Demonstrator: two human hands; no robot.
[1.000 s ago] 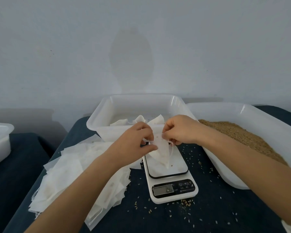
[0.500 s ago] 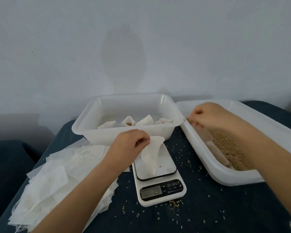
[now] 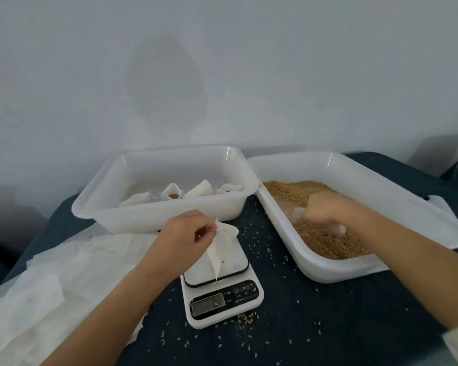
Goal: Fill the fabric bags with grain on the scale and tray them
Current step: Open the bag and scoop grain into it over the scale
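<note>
Your left hand [image 3: 188,233] pinched the empty bag [image 3: 220,247] upright over the scale [image 3: 222,283] at frame centre, mouth ready; your right hand [image 3: 325,215], blurred, gripped a scoop [image 3: 298,213] in the grain [image 3: 325,239], right.

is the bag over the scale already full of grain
No, the bag pinched by the left hand hangs flat and limp over the scale, with no bulge of grain.

One head-worn wide-angle camera looks forward and down from the near edge of the dark table [image 3: 315,326], close above it, facing the pale wall [image 3: 222,62] beyond the far edge. No second view exists.
</note>
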